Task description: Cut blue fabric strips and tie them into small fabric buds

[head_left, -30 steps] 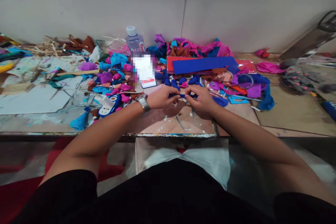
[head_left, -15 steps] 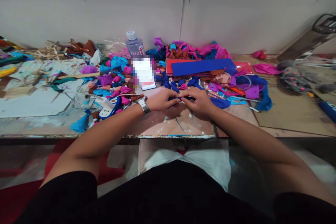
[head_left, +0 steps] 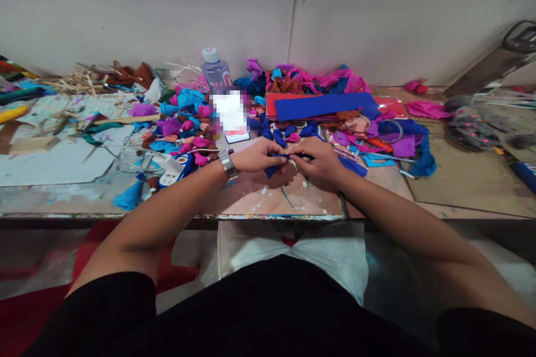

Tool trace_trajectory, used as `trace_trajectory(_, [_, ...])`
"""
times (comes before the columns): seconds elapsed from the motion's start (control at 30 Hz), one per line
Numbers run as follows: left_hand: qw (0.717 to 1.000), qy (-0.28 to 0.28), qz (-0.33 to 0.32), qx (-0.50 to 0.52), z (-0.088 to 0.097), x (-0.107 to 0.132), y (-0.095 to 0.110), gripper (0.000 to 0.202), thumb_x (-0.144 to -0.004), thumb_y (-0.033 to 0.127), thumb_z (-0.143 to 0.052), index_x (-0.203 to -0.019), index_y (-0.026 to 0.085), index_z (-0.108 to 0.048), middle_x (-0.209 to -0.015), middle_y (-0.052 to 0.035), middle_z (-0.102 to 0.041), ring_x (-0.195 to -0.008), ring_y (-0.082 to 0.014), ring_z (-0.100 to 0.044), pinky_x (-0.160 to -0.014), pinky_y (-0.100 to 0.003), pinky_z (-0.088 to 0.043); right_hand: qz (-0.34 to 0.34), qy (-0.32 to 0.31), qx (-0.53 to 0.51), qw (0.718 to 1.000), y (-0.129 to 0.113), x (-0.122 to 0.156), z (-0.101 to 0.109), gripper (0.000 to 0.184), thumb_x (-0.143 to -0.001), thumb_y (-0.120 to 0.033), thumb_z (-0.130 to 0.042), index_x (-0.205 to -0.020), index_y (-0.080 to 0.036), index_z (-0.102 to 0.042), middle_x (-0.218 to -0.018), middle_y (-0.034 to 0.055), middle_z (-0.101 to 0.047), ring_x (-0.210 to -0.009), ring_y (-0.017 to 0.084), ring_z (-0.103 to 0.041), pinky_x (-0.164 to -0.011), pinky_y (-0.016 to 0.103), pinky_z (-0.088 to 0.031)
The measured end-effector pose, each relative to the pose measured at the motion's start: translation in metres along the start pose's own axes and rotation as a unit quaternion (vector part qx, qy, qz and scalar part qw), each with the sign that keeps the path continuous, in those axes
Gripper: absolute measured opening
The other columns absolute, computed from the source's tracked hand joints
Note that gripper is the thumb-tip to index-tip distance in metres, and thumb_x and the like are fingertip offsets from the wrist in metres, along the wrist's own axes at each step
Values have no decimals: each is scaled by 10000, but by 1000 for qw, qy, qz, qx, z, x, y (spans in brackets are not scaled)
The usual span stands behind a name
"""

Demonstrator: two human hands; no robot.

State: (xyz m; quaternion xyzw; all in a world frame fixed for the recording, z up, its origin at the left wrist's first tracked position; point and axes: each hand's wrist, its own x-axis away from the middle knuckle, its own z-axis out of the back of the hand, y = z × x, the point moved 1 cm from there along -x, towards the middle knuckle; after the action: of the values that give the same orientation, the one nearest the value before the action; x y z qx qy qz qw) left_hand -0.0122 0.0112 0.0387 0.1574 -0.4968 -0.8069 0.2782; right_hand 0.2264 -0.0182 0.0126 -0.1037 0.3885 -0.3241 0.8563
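A small piece of dark blue crepe paper (head_left: 271, 169) is pinched between my two hands above the table's front part. My left hand (head_left: 256, 156), with a metal watch on its wrist, is closed on the left side of the paper, and some of it hangs below the thumb. My right hand (head_left: 319, 163) grips the other end, fingertips almost meeting the left ones. A small pale bit shows by the right fingertips, too small to name. Another blue strip (head_left: 352, 166) lies beside the right hand, partly hidden by it.
Behind my hands are a phone (head_left: 237, 136), a water bottle (head_left: 215, 70) and a pile of twisted coloured paper pieces (head_left: 196, 142). A flat blue sheet (head_left: 326, 106) lies on red packets. A power strip (head_left: 171, 177) sits left; a tape roll (head_left: 390, 131) is at right.
More of the blue paper now shows, spread below my left thumb. The fingers of both hands have shifted slightly, and the hands stay in the same place.
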Motion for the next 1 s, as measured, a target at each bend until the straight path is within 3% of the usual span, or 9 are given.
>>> trace_trajectory(0.43, [990, -10, 52, 131, -5, 1, 2, 304, -966, 426, -796, -935, 124, -803, -871, -120, -831, -728, -154, -785, -682, -249, -645, 36, 12, 18, 999, 1, -1, -1, 187, -1059, -398, -674, -1058, -285, -823, -992, 46, -870, -978, 256, -783, -943, 454, -521])
trace_trajectory(0.67, [959, 0, 119, 259, -5, 3, 2, 273, -867, 372, -906, -919, 124, -805, -882, -135, -842, -723, -176, -799, -684, -261, -661, 61, -1, 41, 997, -2, -2, 0, 174, -1076, -348, -645, -1091, -299, -812, -1022, 37, -870, -994, 253, -777, -954, 470, -497])
trace_trajectory(0.8, [941, -4, 130, 313, -6, 3, 2, 367, -878, 482, -889, -909, 124, -816, -879, -142, -843, -728, -196, -806, -679, -281, -660, 77, -3, 64, 995, -2, 0, 2, 165, -1078, -339, -640, -1090, -302, -800, -1034, 42, -863, -991, 253, -767, -977, 485, -484])
trace_trajectory(1.0, [937, 3, 158, 312, -7, 2, 0, 393, -801, 476, -958, -872, 122, -801, -868, -128, -837, -731, -193, -802, -715, -287, -668, 89, -5, 73, 993, -4, 0, 4, 148, -1071, -322, -650, -1101, -299, -793, -1041, 48, -860, -982, 256, -764, -992, 492, -479])
